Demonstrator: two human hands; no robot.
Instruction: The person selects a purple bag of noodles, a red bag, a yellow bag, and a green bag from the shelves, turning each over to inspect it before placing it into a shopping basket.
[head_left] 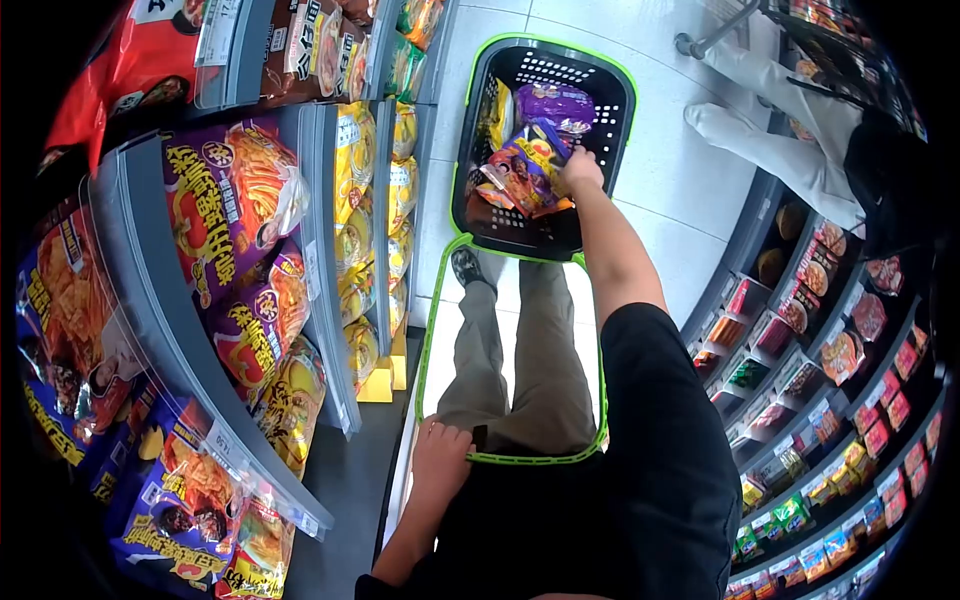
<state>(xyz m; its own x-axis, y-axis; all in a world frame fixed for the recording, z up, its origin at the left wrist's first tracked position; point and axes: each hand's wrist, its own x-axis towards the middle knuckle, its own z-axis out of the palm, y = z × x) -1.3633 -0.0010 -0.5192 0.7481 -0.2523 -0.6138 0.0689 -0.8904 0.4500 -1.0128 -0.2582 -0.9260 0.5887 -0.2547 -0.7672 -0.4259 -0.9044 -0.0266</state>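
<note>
My right hand reaches into a black shopping basket with a green rim. Its fingers are closed on the edge of a purple noodle packet with yellow lettering and a food picture. Beneath and behind that packet lie another purple packet and a yellow one. A long green handle runs from the basket back toward my body. My left hand is closed around the handle's near left corner, the fingertips partly hidden.
On the left, shelves hold purple noodle bags and yellow packets, with price tags along the edges. Several packaged foods fill shelves on the right. At upper right stands another person in light trousers, beside a cart. Pale floor tiles surround the basket.
</note>
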